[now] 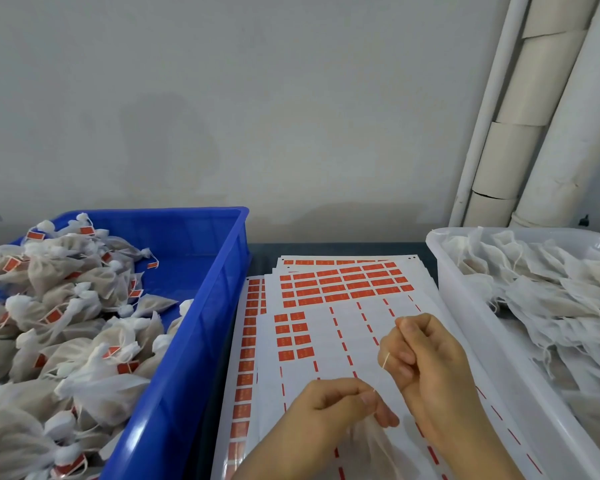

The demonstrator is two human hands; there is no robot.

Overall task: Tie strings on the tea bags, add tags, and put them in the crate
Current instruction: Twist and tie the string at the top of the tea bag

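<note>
Head view shows both hands working close together over the white sheets of red peel-off tags (pixel 326 341) on the dark surface (pixel 343 249). The left hand (pixel 340 407) has a narrow pinch grip on the gathered neck of a translucent white mesh tea bag (pixel 373 445), which hangs just beneath that grip. The right hand (pixel 430 372) pinches a thin white string (pixel 386 361) drawn taut up and away from the left grip, probably to cinch a knot. Tags lie directly beyond the grip, so the next one is a short reach. To the left of the grip, the blue plastic crate (pixel 201 327) holds tied, tagged bags (pixel 59 306). To its right, the white plastic tub (pixel 465 306) holds loose untied bags (pixel 551 299).
</note>
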